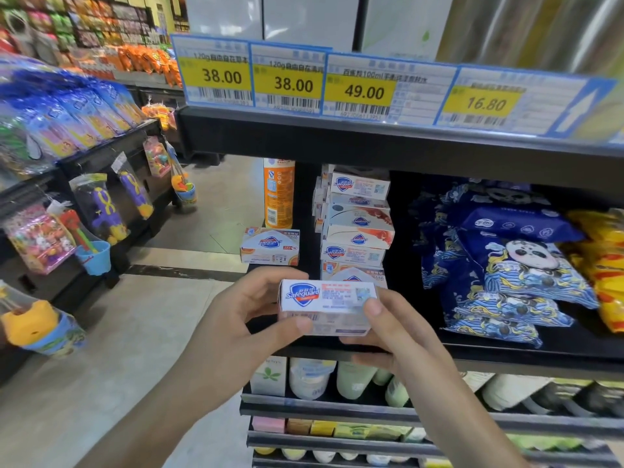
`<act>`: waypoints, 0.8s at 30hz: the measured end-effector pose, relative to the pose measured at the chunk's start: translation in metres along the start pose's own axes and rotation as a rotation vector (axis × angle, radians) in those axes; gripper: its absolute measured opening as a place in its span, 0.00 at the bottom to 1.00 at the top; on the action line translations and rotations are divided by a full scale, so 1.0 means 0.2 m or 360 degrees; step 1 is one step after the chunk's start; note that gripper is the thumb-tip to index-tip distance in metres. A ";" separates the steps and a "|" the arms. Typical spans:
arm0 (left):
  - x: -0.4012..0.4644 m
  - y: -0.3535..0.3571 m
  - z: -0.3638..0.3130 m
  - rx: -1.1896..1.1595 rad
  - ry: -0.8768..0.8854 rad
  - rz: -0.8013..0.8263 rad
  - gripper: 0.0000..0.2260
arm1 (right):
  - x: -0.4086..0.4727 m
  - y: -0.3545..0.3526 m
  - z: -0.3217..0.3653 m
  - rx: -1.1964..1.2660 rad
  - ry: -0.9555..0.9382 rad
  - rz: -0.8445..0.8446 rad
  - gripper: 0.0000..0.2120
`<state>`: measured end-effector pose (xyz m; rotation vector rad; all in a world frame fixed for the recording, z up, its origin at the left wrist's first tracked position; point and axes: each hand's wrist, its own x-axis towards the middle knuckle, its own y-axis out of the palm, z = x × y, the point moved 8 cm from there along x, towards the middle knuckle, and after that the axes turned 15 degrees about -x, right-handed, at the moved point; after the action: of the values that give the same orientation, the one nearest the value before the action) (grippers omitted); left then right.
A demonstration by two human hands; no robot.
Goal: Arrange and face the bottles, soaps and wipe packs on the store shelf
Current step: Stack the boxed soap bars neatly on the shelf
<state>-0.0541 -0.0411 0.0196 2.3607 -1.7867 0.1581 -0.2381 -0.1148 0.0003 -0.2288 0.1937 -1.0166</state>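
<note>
The Safeguard soap box [329, 307] is held in the air in front of the shelf edge [506, 358], just below and in front of the soap stack [356, 228], its logo face turned up toward the camera. Both hands are clamped on it: the left hand [236, 319] grips the left end, thumb along the lower front edge and fingers curled over the top, while the right hand [391, 329] pinches the right end with the thumb on the front face and the fingers underneath.

The soap stack stands several boxes high and is ragged, its boxes offset from one another and showing different faces. To the left of the stack a single soap box [270, 246] sits with its logo upside down, and behind that stands an orange bottle [278, 194]. To the right of the stack, across a dark gap, blue panda wipe packs [513, 265] lie heaped and slumping, with yellow packs [604, 261] further right. Above the stack run the yellow price tags [290, 84].

The likely risk is the stack itself: it looks unsteady, so setting this box on top, or nudging it while sliding the box in, could tip the upper boxes off the shelf. The box could also go back with the wrong face forward, since its sides look alike. The loose wipe packs may slide toward the gap if bumped.
</note>
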 end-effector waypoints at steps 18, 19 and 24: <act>0.02 -0.03 0.08 -0.0291 -0.0525 -0.0152 0.17 | -0.08 0.03 0.15 -0.0624 -0.0857 -0.0079 0.38; 0.02 -0.03 0.09 -0.0277 -0.0557 -0.0144 0.14 | -0.07 0.03 0.14 -0.0607 -0.0848 -0.0069 0.35; 0.01 -0.04 0.10 -0.0190 -0.0614 -0.0134 0.10 | -0.03 0.02 0.09 -0.0319 -0.0683 0.0011 0.27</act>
<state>-0.0455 -0.0458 -0.0009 2.5006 -1.7810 -0.4320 -0.2324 -0.1058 0.0163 -0.6205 -0.0954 -0.9188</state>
